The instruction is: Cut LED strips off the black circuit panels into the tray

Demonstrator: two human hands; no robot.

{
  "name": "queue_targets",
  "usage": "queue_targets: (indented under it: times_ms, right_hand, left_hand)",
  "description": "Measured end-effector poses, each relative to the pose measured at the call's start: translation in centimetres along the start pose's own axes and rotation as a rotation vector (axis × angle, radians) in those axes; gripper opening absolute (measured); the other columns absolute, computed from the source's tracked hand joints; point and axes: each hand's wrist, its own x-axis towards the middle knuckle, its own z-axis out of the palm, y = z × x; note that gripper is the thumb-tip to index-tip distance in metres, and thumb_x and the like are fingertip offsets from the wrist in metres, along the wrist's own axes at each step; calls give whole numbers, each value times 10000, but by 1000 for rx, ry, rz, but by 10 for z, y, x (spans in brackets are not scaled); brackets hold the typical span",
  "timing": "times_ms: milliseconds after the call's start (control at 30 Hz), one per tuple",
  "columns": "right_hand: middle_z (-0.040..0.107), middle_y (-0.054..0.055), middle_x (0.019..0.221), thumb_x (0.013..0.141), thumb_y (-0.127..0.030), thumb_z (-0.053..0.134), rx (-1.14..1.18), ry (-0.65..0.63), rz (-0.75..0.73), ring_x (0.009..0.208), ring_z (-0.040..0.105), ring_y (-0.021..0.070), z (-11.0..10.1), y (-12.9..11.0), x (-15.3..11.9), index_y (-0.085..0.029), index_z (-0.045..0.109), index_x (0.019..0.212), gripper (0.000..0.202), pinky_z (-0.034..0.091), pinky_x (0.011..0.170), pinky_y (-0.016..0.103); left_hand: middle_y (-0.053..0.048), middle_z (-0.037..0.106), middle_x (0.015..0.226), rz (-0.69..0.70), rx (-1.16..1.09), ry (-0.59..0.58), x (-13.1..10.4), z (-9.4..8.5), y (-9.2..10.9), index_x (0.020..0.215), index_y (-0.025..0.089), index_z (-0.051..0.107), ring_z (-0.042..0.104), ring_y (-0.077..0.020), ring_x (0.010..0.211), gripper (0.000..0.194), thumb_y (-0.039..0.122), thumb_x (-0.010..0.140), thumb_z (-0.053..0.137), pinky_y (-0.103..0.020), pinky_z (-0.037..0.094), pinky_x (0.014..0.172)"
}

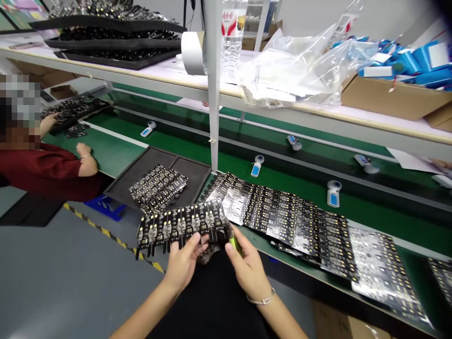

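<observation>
My left hand [183, 261] grips the lower edge of a black circuit board panel [181, 226], thumb in front. The panel is tilted in the air in front of my body, with rows of parts and prongs along its lower edge. My right hand [249, 263] is closed around a green-handled tool [235, 244], whose dark tip is at the panel's right end; I cannot make out its exact kind. Behind the panel, a pile of similar boards [158, 186] lies in a black tray [122, 181]. To the right, overlapping circuit board panels [278, 216] line the green bench.
A shelf post [213, 108] rises behind the tray. White-and-blue devices [257, 165] sit on the green conveyor belt. Above, the shelf holds a bottle [232, 47], plastic bags [289, 66] and a box [391, 96] of blue packs. At left, a co-worker's arm [86, 162] rests on the bench.
</observation>
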Motion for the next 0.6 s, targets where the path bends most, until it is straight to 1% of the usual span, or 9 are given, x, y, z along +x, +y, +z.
queue_targets:
  times_ms: [33,100,167,267,367,467,500,533,600]
  right_hand:
    - [548,99,1370,907,-394,535,2,15,11,1272,498,257,-3,-4,2,-223,469,1380,507,412,1077,439]
    - [527,111,1386,908,-402,530,-50,33,29,1311,455,261,-12,-8,6,-207,460,1388,523,374,1108,447]
    - [532,121,1375,909,-404,525,-122,21,25,1310,454,270,-22,-8,7,-194,468,1383,522,370,1110,453]
    - [564,115,1339,918,-390,512,-166,-4,-6,1288,479,263,-30,-4,5,-195,480,1374,498,384,1102,434]
    - [617,118,1258,935,-373,481,-271,11,-49,1203,556,251,-27,-1,0,-204,456,1395,491,445,1047,407]
    - [668,144,1084,926,-387,485,-552,139,-33,1001,644,270,-22,0,-5,-201,408,1429,541,526,915,431]
    - [667,145,1080,924,-390,488,-573,156,-29,983,647,268,-21,0,-6,-202,396,1436,553,534,900,429]
    - [659,143,1124,924,-388,489,-530,135,-34,1014,641,264,-21,0,-6,-206,396,1435,550,530,915,422]
    - [614,116,1268,932,-373,483,-339,3,-64,1148,592,245,-24,0,-6,-221,432,1410,505,494,992,397]
  left_hand:
    - [5,758,821,-11,29,-4,-3,0,-5,754,223,465,727,-217,876,400,335,650,835,-339,608,757]
    - [-48,775,872,-22,125,-39,-5,-6,-11,782,215,506,724,-235,906,362,374,677,814,-390,592,857]
    - [-102,770,969,-38,238,-88,-5,-16,-16,857,185,595,720,-256,927,318,424,728,760,-430,560,933]
    - [-120,750,1061,-52,369,-144,-6,-25,-17,936,169,684,707,-279,971,343,473,780,690,-457,527,981]
    - [-107,737,1105,-63,473,-191,-13,-22,-12,957,184,729,695,-286,1006,371,510,813,627,-469,511,1001]
    - [-77,722,1148,-97,623,-238,-20,-14,-6,999,231,741,666,-278,1081,358,511,833,592,-451,459,1060]
    - [-70,724,1145,-97,633,-242,-22,-12,-5,1008,245,740,664,-274,1086,345,504,833,594,-440,461,1060]
    - [-70,730,1130,-87,606,-233,-22,-11,-5,1010,249,739,672,-273,1070,336,497,828,605,-433,479,1043]
    - [-86,746,1086,-46,473,-165,-21,-12,-8,994,226,736,698,-284,1006,332,482,801,651,-435,536,974]
